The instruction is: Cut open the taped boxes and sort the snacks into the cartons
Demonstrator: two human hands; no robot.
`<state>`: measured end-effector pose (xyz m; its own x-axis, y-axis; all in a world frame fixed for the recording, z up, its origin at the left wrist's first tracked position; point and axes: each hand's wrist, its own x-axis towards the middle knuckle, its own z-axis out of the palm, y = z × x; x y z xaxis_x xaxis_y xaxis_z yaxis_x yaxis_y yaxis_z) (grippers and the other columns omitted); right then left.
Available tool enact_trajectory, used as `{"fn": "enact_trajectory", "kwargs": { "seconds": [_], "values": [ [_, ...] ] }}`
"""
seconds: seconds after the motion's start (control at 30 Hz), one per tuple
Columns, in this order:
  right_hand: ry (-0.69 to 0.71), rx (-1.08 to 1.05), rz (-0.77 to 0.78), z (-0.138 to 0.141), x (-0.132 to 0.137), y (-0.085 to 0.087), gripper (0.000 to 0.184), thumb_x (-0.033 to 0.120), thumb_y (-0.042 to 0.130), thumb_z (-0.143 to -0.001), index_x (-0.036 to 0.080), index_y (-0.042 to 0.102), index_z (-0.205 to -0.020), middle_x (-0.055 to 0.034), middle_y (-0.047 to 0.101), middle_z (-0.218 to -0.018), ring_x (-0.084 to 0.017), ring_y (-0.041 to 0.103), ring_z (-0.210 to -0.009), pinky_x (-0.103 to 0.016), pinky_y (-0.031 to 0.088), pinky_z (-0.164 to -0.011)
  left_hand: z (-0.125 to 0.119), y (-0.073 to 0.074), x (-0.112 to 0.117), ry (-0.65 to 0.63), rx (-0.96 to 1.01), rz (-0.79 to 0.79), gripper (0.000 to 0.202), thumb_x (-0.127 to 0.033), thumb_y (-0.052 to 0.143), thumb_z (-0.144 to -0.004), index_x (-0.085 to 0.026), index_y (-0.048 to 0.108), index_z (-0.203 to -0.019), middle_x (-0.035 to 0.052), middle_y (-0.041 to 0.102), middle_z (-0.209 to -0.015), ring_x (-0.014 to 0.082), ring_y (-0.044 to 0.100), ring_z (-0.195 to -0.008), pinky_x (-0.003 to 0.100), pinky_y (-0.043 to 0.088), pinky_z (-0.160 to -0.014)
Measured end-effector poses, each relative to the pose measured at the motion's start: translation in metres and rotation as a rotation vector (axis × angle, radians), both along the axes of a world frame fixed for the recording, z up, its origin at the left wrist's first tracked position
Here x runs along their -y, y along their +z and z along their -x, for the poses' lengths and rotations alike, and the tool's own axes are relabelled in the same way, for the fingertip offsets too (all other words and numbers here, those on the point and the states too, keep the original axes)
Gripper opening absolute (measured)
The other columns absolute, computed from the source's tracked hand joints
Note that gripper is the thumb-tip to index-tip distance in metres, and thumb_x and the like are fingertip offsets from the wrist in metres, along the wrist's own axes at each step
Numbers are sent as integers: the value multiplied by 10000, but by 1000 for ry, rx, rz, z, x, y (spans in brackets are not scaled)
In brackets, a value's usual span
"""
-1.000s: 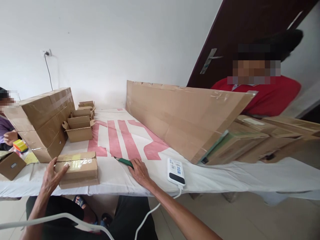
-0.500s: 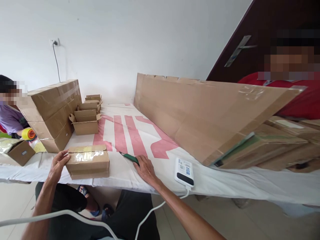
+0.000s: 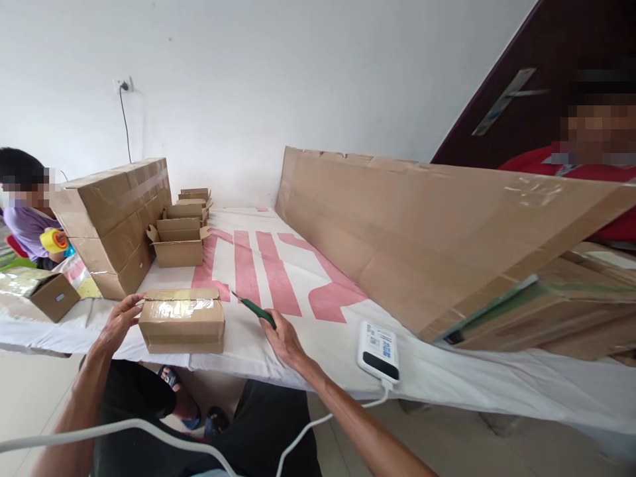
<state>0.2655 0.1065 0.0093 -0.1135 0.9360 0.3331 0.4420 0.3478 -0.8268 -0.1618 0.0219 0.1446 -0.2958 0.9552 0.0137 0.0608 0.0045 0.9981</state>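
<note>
A closed cardboard box (image 3: 186, 331) with shiny clear tape along its top lies at the table's front edge. My left hand (image 3: 122, 321) grips the box at its left end, fingers bent against the upper edge; part of the contact is hidden. To the right of the box, my right hand (image 3: 282, 338) is closed around the green handle of a utility knife (image 3: 256, 309). The knife's thin tip points up and left, a little above the cloth and apart from the box.
Stacked taped cartons (image 3: 116, 232) and several open small boxes (image 3: 179, 245) stand at left. A large cardboard sheet (image 3: 397, 225) leans at right, beside a white cabled device (image 3: 378, 351). A person at left holds yellow tape (image 3: 51, 240); another sits behind the sheet.
My right hand has raised the knife slightly, its tip shifting up and left. The left hand remains at the box. The whole view has shifted, moving the scene rightward.
</note>
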Motion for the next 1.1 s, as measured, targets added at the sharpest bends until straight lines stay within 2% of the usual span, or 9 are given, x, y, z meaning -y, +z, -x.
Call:
{"fn": "enact_trajectory", "kwargs": {
  "seconds": [0.13, 0.2, 0.37, 0.5, 0.63, 0.73, 0.8, 0.97, 1.1],
  "values": [
    [166, -415, 286, 44, 21, 14, 551, 749, 625, -896, 222, 649, -1055, -119, 786, -1039, -270, 740, -885, -416, 572, -826, -2, 3, -1, 0, -26, 19, 626, -619, 959, -587, -226, 782, -1042, 108, 820, -1127, 316, 763, -1047, 360, 609, -813],
    [220, -539, 379, 63, 29, 18, 610, 798, 672, -843, 222, 642, -1042, -124, 790, -1054, -263, 754, -860, -412, 588, -792, -2, 4, 0, -18, -31, 30, 611, -601, 967, -590, -228, 772, -1033, 99, 829, -1100, 307, 773, -1020, 350, 601, -815],
    [206, -603, 326, 85, 33, 26, 539, 734, 685, -875, 230, 649, -1061, -89, 780, -1048, -259, 765, -885, -424, 616, -809, -5, 8, 4, -110, -55, 43, 637, -622, 955, -648, -236, 765, -1117, 96, 844, -1075, 324, 786, -1021, 378, 594, -857],
    [161, -548, 265, 78, 26, 32, 481, 673, 686, -886, 228, 663, -1068, -80, 760, -1061, -258, 742, -952, -418, 612, -850, -20, 13, 6, -161, -68, 18, 653, -626, 963, -654, -229, 780, -1139, 131, 835, -1189, 385, 751, -1188, 439, 592, -960],
    [140, -494, 277, 65, 24, 36, 516, 705, 681, -858, 228, 660, -1054, -86, 753, -1016, -269, 722, -933, -427, 606, -834, -41, 14, 5, -147, -75, -42, 624, -589, 1008, -582, -206, 816, -1035, 158, 806, -1297, 434, 667, -1343, 496, 543, -1094],
    [140, -449, 268, 54, 25, 42, 533, 729, 651, -875, 227, 662, -1055, -98, 751, -1025, -250, 707, -874, -416, 598, -814, -51, 11, 4, -143, -47, -64, 603, -572, 1019, -572, -198, 836, -1008, 170, 780, -1369, 439, 640, -1379, 501, 511, -1153],
    [116, -396, 230, 44, 24, 49, 527, 743, 610, -898, 230, 658, -1008, -75, 720, -927, -224, 663, -785, -393, 581, -770, -52, 8, 5, -131, -31, -63, 623, -579, 1015, -585, -191, 842, -1041, 175, 769, -1397, 443, 617, -1411, 511, 496, -1174],
    [75, -293, 90, 25, 15, 87, 479, 703, 517, -969, 242, 635, -915, 20, 523, -664, -191, 528, -648, -329, 489, -645, -48, 0, 7, -154, -30, -65, 713, -611, 997, -623, -187, 835, -1172, 168, 759, -1423, 429, 591, -1455, 541, 428, -1245],
    [222, -154, 48, 27, 12, 131, 487, 652, 550, -979, 205, 727, -1058, -11, 612, -759, -189, 539, -689, -315, 468, -648, -45, -4, 6, -164, -75, -90, 654, -580, 997, -638, -195, 852, -1146, 152, 782, -1380, 429, 609, -1433, 539, 425, -1252]
  ]
}}
